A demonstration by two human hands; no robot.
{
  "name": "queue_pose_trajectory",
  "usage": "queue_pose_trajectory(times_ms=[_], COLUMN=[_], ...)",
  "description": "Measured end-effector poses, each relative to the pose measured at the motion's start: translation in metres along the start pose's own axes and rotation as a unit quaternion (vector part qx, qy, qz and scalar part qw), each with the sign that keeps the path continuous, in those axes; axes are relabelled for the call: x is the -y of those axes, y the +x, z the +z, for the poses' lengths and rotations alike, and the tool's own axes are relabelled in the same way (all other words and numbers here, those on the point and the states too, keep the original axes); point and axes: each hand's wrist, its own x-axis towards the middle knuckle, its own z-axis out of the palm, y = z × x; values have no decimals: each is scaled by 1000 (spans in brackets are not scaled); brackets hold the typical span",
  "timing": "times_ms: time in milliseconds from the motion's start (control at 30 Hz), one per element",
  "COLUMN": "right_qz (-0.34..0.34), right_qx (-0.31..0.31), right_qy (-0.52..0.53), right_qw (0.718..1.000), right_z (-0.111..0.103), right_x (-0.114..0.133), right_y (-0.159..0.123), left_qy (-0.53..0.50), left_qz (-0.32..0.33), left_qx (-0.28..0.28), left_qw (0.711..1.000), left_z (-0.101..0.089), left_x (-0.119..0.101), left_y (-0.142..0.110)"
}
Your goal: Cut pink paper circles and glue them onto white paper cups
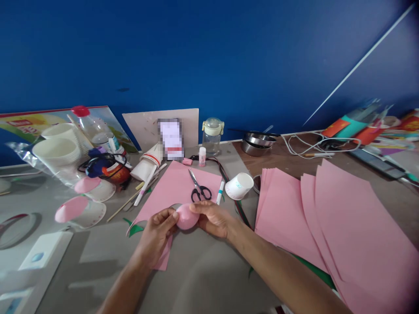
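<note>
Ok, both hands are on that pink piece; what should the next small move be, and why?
Probably hold the pink rounded piece in the left hand and reach the right hand toward the white paper cup: it shows no pink, whereas a pink-ended paper cup lies at left.

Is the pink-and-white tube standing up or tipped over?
Standing up: the tube has its white end pointing up, its other end down.

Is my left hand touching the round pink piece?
Touching. In the head view, your left hand holds the round pink piece at its edge, thumb on top.
</note>
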Motion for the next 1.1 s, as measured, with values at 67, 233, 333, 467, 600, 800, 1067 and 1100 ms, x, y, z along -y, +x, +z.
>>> queue_pose_trajectory(times_ms=[67, 233, 333, 467, 600, 800, 1067, 1100], right_qz=[1, 10, 15, 24, 23, -7, -18, -16], right_qx=[3, -9, -16, -27, -29, -9, -36, -34], right_qy=[7, -6, -4, -16, -21, 3, 19, 21], right_qw=[1000, 1000, 1000, 999, 999, 1000, 999, 999], right_z=[-2, 0, 1, 2, 2, 0, 2, 2], right_x=[-1, -1, -1, 0, -1, -3, -6, -6], right_y=[1, 2, 2, 1, 1, 0, 3, 3], left_qy=[-6, -26, -50, -48, -25, -73, -131, -131], left_qz=[-3, -18, -35, -21, -8, -5, -33, -32], left_qx=[-13, -1, 13, 3, -8, -57, -63, -62], left_qw=[1000, 1000, 998, 999, 1000, 996, 989, 989], left_z=[1, 1, -2, -4, -2, 0, 2, 2], left_x=[-1, 0, 2, 4, 2, -1, -2, -2], left_y=[0, 1, 2, 2, 2, 3, 2, 2])
